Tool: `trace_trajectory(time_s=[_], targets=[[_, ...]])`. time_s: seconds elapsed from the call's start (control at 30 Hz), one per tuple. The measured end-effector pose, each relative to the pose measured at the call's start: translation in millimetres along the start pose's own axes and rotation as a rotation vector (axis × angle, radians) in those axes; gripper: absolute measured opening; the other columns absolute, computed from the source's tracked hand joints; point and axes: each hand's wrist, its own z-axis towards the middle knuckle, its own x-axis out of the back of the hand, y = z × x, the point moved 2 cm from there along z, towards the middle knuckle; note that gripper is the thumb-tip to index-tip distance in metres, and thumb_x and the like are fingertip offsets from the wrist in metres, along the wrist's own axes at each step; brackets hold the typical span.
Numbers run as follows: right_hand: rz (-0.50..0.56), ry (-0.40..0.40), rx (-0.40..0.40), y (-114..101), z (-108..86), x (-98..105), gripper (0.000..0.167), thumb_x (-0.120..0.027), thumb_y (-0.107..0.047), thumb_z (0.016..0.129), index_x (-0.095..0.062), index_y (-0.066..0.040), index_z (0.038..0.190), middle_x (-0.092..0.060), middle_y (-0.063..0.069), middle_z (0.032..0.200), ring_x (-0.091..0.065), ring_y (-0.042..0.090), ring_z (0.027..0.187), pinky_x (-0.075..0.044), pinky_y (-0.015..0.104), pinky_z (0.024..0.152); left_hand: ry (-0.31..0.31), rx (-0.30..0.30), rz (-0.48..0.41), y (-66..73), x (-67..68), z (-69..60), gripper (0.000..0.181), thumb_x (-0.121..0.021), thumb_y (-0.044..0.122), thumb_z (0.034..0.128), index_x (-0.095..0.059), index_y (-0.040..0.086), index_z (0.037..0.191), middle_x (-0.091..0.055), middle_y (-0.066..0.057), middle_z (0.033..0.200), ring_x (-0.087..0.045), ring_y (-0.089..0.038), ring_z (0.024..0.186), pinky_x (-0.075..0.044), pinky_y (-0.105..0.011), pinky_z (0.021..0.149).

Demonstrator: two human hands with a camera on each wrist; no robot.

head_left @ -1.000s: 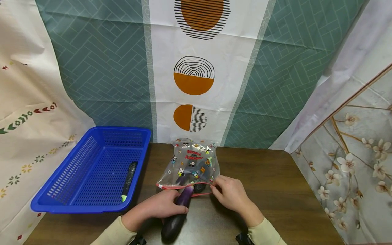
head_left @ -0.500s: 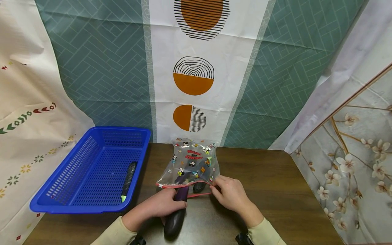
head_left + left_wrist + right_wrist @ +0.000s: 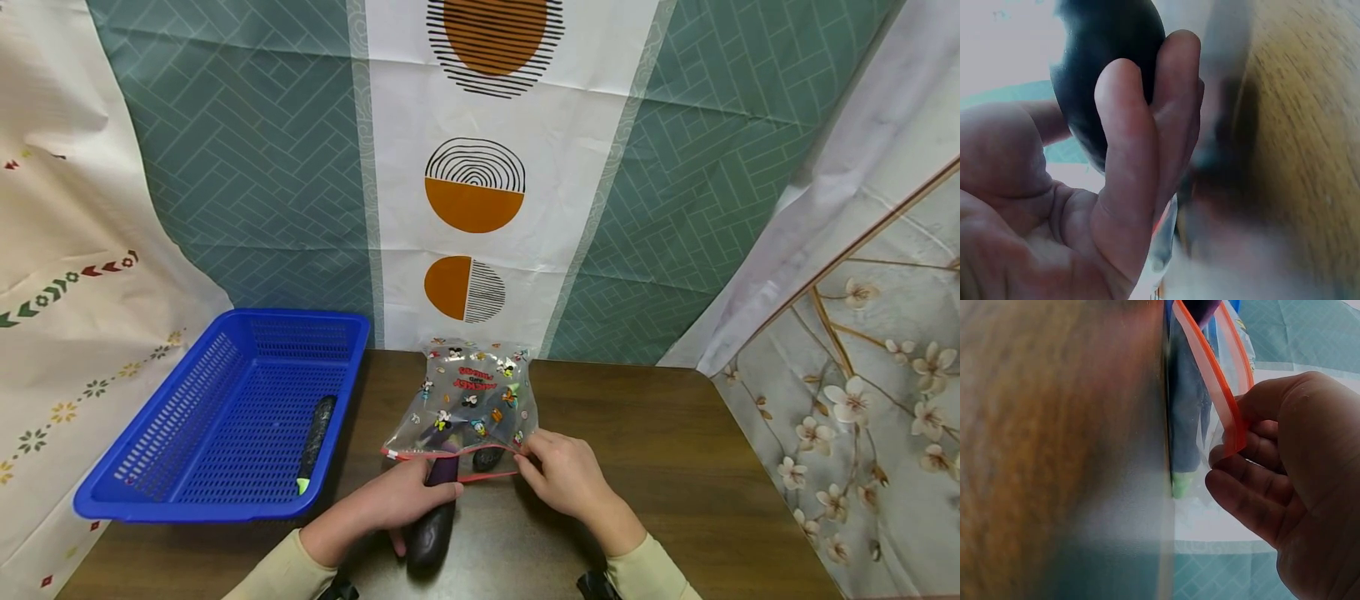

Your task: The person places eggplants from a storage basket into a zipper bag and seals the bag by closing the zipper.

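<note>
My left hand [image 3: 401, 500] grips a dark purple eggplant [image 3: 432, 533], thumb on one side and fingers round the other. Its narrow end lies inside the mouth of a clear zip bag [image 3: 468, 404] with cartoon prints, while its fat end points toward me. In the left wrist view, fingers curl round the glossy eggplant [image 3: 1107, 56]. At the bag's right corner my right hand [image 3: 562, 471] pinches the red zip edge [image 3: 1225, 406] between thumb and fingers. A dark, bumpy, cucumber-like vegetable [image 3: 487, 458] shows at the bag's opening; its green tip [image 3: 1182, 484] appears in the right wrist view.
To the left stands a blue perforated basket [image 3: 180, 508] holding another dark bumpy vegetable [image 3: 317, 442] with a pale green tip. The brown wooden table [image 3: 660, 467] extends to the right. A patterned cloth [image 3: 480, 108] hangs behind it.
My left hand has pushed the eggplant further into the bag, and the bag's upper lip now covers its narrow end. My right hand has stayed at the bag's corner.
</note>
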Motion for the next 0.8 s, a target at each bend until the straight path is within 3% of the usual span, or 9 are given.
trace_trajectory(time_s=[0.2,0.4,0.63,0.8], targets=[[-0.003,-0.001,0.0,0.5,0.0,-0.8,0.022,-0.09,-0.019,0.091,-0.069,-0.022,0.087,-0.062,-0.012,0.078,-0.056,0.005,0.063,-0.044,0.026,0.052,0.019,-0.001,-0.021,2.0,-0.1,-3.4,0.044,-0.078,0.043,0.1022,-0.061,0.003,0.112,-0.066,-0.014,0.081,-0.065,-0.029,0.044,-0.054,-0.044,0.034],[-0.002,0.002,0.004,0.7,0.0,-0.4,0.021,-0.09,-0.018,0.09,-0.069,-0.021,0.086,-0.062,-0.011,0.077,-0.055,0.005,0.063,-0.043,0.025,0.052,0.02,0.007,-0.027,1.3,0.1,-7.1,0.064,-0.083,0.036,0.0963,-0.051,-0.005,0.132,-0.064,-0.016,0.089,-0.066,-0.033,0.05,-0.054,-0.045,0.035],[0.0,-0.001,0.004,0.5,0.1,0.4,0.022,-0.09,-0.019,0.091,-0.068,-0.022,0.085,-0.061,-0.012,0.077,-0.053,0.004,0.062,-0.042,0.024,0.052,-0.02,-0.01,-0.043,0.1,-0.1,-11.0,0.066,-0.089,0.027,0.0856,-0.049,-0.002,0.129,-0.061,-0.017,0.097,-0.068,-0.03,0.06,-0.055,-0.041,0.036],[-0.001,-0.001,0.001,0.6,-0.1,0.1,0.023,-0.09,-0.019,0.091,-0.068,-0.022,0.085,-0.061,-0.012,0.077,-0.054,0.004,0.062,-0.042,0.025,0.052,-0.05,-0.017,-0.068,0.9,0.8,-12.9,0.076,-0.091,0.018,0.0791,-0.046,-0.003,0.135,-0.06,-0.018,0.102,-0.069,-0.03,0.063,-0.056,-0.041,0.038]])
